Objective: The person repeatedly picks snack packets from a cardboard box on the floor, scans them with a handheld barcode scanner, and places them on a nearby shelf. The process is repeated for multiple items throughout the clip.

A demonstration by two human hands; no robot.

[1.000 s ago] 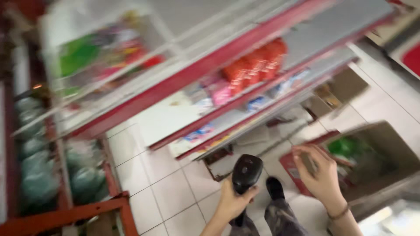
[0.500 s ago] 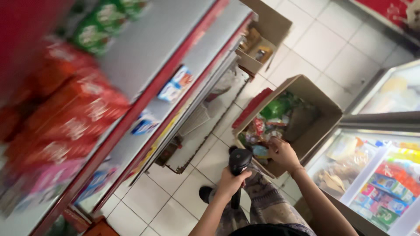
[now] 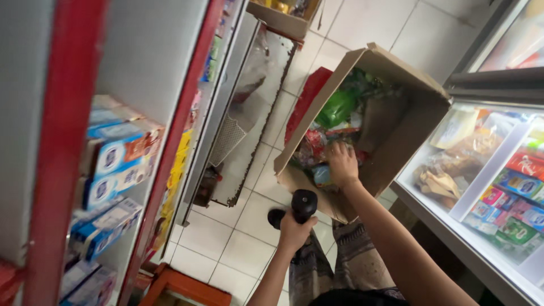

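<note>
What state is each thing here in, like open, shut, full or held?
Cardboard box: open, flaps up, tilted, packets inside.
Right hand: inside the box, on the packets.
Left hand: closed around a black handheld scanner.
Chest freezer: glass lid shut, packets inside.
Shelves: stocked with boxes.

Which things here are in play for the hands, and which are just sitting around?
In hand:
- left hand grips a black handheld scanner
- right hand reaches into the cardboard box, on the packets inside

Lying about:
- blue cartons on the red-edged shelf
- chest freezer with packaged goods
- second box on the floor, farther off
</note>
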